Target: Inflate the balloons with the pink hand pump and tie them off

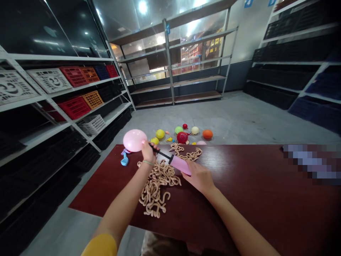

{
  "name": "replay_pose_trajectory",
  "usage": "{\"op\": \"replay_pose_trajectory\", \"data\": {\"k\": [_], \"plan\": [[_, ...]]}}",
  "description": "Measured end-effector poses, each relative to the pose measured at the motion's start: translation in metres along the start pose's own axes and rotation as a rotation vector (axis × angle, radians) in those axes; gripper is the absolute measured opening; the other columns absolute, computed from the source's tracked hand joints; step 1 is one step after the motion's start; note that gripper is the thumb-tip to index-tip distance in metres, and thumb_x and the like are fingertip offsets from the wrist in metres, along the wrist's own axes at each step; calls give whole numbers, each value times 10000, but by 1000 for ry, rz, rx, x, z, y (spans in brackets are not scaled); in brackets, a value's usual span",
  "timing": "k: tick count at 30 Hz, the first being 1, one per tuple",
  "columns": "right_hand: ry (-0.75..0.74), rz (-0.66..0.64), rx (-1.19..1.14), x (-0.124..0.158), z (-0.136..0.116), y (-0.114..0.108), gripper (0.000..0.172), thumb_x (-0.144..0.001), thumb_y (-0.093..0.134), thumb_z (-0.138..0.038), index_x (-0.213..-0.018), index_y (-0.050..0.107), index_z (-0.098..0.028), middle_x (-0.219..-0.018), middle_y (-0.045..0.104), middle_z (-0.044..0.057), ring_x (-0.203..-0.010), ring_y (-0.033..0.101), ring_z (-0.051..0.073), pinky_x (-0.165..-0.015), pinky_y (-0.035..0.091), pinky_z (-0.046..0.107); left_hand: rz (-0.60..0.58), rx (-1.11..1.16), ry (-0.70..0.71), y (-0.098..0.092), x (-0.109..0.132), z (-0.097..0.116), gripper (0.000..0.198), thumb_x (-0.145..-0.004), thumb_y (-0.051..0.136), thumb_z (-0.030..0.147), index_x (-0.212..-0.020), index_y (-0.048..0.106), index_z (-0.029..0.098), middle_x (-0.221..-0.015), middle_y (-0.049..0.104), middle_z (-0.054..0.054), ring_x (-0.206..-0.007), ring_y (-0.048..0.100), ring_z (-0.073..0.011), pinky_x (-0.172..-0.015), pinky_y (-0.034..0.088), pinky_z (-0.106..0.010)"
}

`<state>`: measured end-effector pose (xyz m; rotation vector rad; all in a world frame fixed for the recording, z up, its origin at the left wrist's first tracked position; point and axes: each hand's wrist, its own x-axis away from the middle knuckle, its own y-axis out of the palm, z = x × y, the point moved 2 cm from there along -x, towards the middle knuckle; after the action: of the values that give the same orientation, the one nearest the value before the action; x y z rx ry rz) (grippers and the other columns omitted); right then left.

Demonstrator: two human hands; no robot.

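Note:
A balloon pump with a pink barrel (180,165) and a black rod slants across the middle of the head view, above the table. My right hand (201,176) is closed around the barrel. At the black end of the pump, my left hand (148,153) is closed, with its fingers at the neck of an inflated pink balloon (135,140). How the neck sits on the pump is hidden by the fingers. Under the pump lies a pile of beige, curled, worm-like pieces (160,181). A limp light-blue balloon (124,159) rests left of the pile.
The dark red table (239,199) spans the front. On the floor behind it lie several balloons, including an orange one (207,134) and a red one (182,137). Shelves with crates (75,107) stand left; a metal rack (170,64) stands behind. A blurred patch (310,161) covers something at right.

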<state>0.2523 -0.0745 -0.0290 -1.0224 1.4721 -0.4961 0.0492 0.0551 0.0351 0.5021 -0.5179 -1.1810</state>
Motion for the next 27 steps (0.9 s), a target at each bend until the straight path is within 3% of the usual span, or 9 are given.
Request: {"op": "replay_pose_trajectory", "data": {"k": [3, 5, 7, 11, 13, 16, 22, 24, 27], "plan": [[15, 13, -33, -1, -3, 0, 372, -839, 632, -350, -1186, 608, -216, -921, 729, 31, -781, 677, 188, -666, 396, 276, 76, -2, 80, -6, -19, 30, 156, -848, 509, 210, -739, 398, 207, -571, 398, 69, -404, 383, -65, -415, 326, -197], [42, 20, -47, -1, -4, 2, 347, -824, 639, -334, -1151, 620, -218, -914, 728, 27, -769, 676, 187, -660, 395, 276, 110, 11, 119, -3, -15, 29, 178, -852, 523, 229, -736, 389, 209, -570, 397, 72, -398, 370, -61, -408, 318, -192], [82, 25, -40, 1, -3, 3, 328, -810, 642, -322, -1116, 626, -207, -909, 729, 31, -757, 675, 188, -650, 393, 276, 77, 21, 136, 5, 1, 10, 196, -858, 532, 253, -738, 384, 210, -573, 407, 70, -400, 373, -59, -411, 323, -188], [126, 36, -26, 3, 2, 3, 381, -800, 650, -347, -1151, 614, -202, -949, 735, 42, -760, 675, 189, -646, 392, 271, -50, 20, 41, 22, 40, -42, 185, -852, 542, 276, -754, 401, 210, -577, 429, 64, -410, 404, -67, -424, 350, -196], [97, 33, -14, 3, 2, 1, 369, -809, 647, -356, -1146, 619, -207, -937, 736, 39, -760, 674, 187, -650, 391, 269, -44, 33, -2, 24, 47, -51, 173, -848, 543, 273, -762, 406, 211, -573, 429, 67, -407, 406, -70, -427, 360, -199], [23, 22, 3, 0, 2, -2, 362, -827, 640, -352, -1154, 620, -198, -930, 734, 43, -776, 673, 185, -661, 390, 269, -5, 23, -26, 16, 32, -32, 171, -847, 534, 251, -745, 404, 208, -556, 413, 67, -405, 401, -72, -425, 364, -199], [-1, 31, -31, -3, -2, -2, 360, -838, 633, -355, -1161, 624, -198, -909, 732, 49, -769, 666, 183, -660, 385, 267, 100, -1, 69, -3, -16, 41, 187, -868, 536, 254, -747, 401, 209, -568, 394, 73, -404, 387, -65, -410, 332, -189], [18, 31, -43, -2, -3, 0, 338, -835, 628, -340, -1143, 628, -202, -907, 734, 51, -773, 667, 183, -659, 386, 264, 102, 14, 106, 0, -15, 43, 201, -873, 535, 252, -741, 389, 209, -562, 376, 76, -401, 371, -59, -404, 308, -186], [64, 28, -37, 0, -2, 1, 314, -813, 633, -324, -1103, 631, -201, -914, 737, 50, -770, 667, 185, -653, 390, 262, 35, 26, 112, 12, 7, 16, 236, -879, 546, 272, -730, 375, 207, -557, 375, 76, -400, 357, -51, -407, 298, -185]]}}
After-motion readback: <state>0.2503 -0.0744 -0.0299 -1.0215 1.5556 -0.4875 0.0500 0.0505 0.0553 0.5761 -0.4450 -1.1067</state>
